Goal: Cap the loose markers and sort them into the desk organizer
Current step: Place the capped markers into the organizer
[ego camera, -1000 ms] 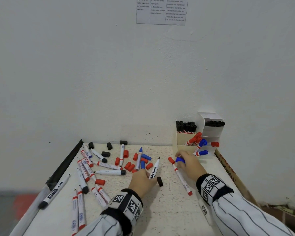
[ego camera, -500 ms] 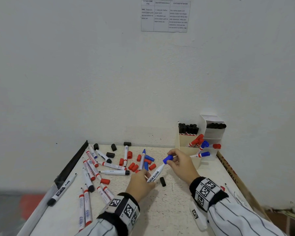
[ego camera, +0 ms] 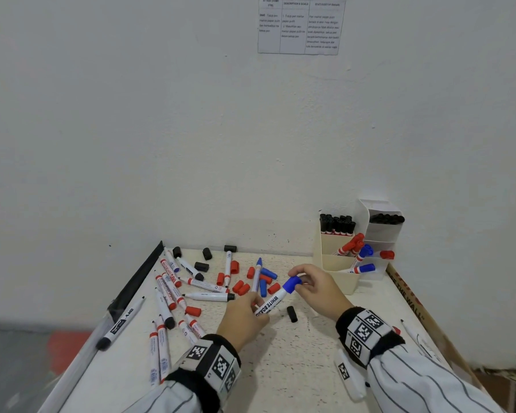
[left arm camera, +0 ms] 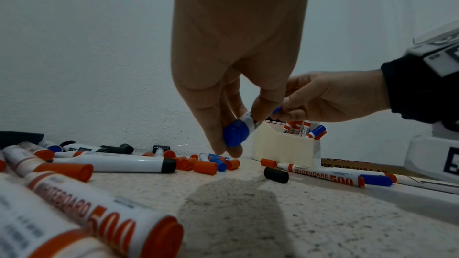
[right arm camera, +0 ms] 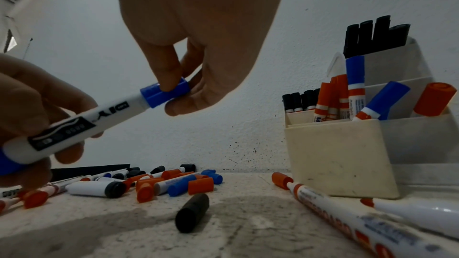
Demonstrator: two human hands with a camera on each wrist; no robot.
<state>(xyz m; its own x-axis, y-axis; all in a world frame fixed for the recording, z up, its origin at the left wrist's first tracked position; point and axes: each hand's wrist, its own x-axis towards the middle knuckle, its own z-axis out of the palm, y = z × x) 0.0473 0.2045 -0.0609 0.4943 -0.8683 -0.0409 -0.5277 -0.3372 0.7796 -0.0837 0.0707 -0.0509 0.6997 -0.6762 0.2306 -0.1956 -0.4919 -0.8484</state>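
With the left hand (ego camera: pixel 245 315) clamped on the blue marker (ego camera: pixel 270 302) above the surface and the right hand (ego camera: pixel 316 289) pinching its blue cap (ego camera: pixel 292 284), a half-pressed cap could pop loose before reaching the organizer (ego camera: pixel 338 283).

Printed sheet (ego camera: pixel 301 25) taped on white wall (ego camera: pixel 131 129); lettered cardboard (ego camera: pixel 411 302) along table's right edge.

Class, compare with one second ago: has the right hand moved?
Yes. The right hand has lifted off the table and moved leftward, away from the desk organizer.
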